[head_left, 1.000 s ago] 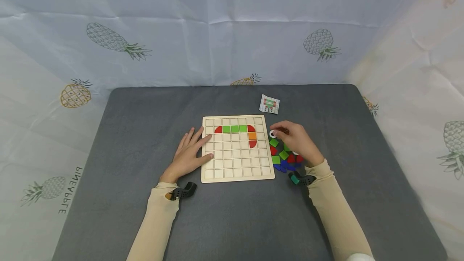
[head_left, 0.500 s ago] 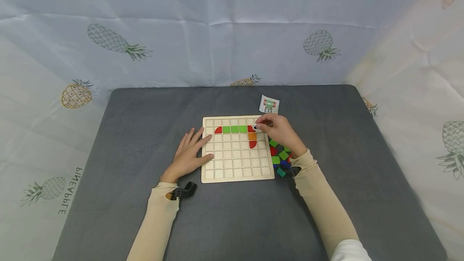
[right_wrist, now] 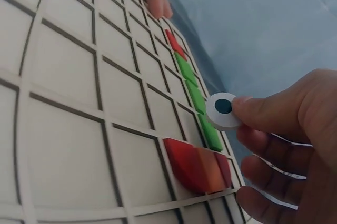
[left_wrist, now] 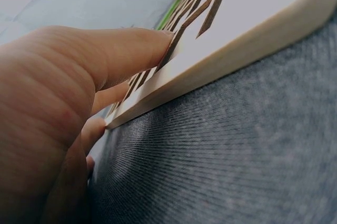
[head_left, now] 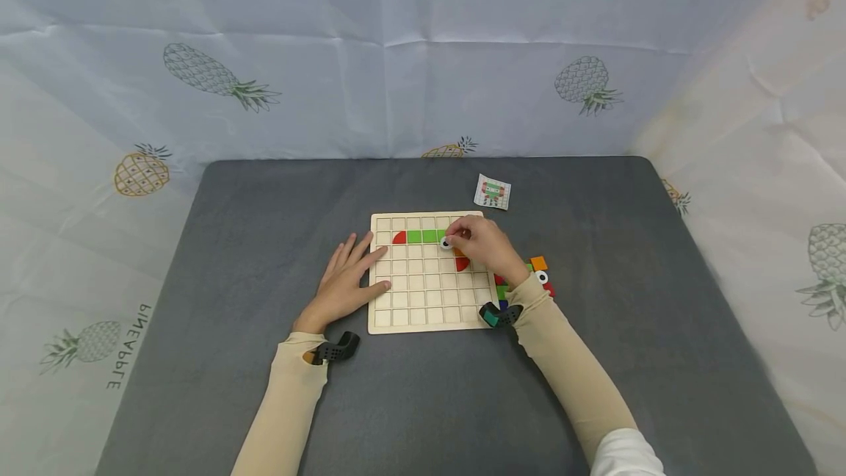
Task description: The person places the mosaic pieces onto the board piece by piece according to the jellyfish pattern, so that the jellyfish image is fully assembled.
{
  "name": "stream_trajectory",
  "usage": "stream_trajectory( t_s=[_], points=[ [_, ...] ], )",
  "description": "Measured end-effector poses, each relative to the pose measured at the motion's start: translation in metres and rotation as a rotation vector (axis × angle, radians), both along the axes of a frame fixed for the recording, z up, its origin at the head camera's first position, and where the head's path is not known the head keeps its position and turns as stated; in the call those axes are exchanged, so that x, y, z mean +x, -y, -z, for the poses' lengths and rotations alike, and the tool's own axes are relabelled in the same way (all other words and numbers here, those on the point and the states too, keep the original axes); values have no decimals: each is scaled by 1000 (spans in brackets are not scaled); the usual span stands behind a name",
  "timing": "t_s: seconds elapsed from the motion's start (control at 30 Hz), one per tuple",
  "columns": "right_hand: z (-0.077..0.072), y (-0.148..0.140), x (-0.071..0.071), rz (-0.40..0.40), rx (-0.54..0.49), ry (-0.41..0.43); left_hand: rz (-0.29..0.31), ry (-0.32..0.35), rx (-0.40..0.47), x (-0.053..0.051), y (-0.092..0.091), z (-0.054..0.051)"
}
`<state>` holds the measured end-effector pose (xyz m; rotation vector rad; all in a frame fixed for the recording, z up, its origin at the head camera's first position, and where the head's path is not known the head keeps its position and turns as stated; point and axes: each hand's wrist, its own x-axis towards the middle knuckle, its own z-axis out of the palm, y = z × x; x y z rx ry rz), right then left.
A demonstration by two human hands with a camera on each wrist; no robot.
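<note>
A light wooden grid board [head_left: 423, 307] lies on the table. Along its second row from the top run a red quarter-round tile [head_left: 399, 238] and several green square tiles [head_left: 421, 236]. Down the right side, an orange tile [right_wrist: 209, 170] sits above a red rounded tile [head_left: 462, 264]. My right hand [head_left: 485, 244] pinches a white round eye tile [right_wrist: 221, 111] with a dark dot between thumb and forefinger, just above the board near the green tiles. Fingers spread, my left hand [head_left: 344, 289] rests on the board's left edge, thumb and fingertips on its surface.
Right of the board lies a pile of loose tiles, partly hidden by my right arm; an orange square [head_left: 538, 263] and another eye tile [head_left: 542, 278] show. A small printed pattern card [head_left: 492, 192] lies behind the board on the dark table [head_left: 410, 402].
My right hand has carried the eye tile leftward from the pile, over the board's right edge, to near the end of the green tiles. My left hand has stayed in place.
</note>
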<state>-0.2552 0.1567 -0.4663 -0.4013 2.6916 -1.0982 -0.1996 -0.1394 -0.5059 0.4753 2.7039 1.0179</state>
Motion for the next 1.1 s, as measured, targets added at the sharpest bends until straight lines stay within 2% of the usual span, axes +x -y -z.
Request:
stream_trajectory(
  t_s=[0.17, 0.33, 0.7, 0.83, 0.97, 1.1],
  points=[
    [8, 2, 1, -2, 50, 16, 1, 2, 1, 0, -1, 0],
    [11, 5, 2, -10, 74, -5, -3, -3, -2, 0, 0, 0],
    [9, 12, 4, 30, 171, -44, -3, -2, -2, 0, 1, 1],
    [11, 8, 4, 43, 110, -22, -4, -2, -3, -1, 1, 1],
    [10, 0, 4, 99, 4, 23, 1, -5, -4, -1, 0, 2],
    [5, -11, 4, 144, -52, 28, -2, 2, -7, -1, 1, 3]
  ],
)
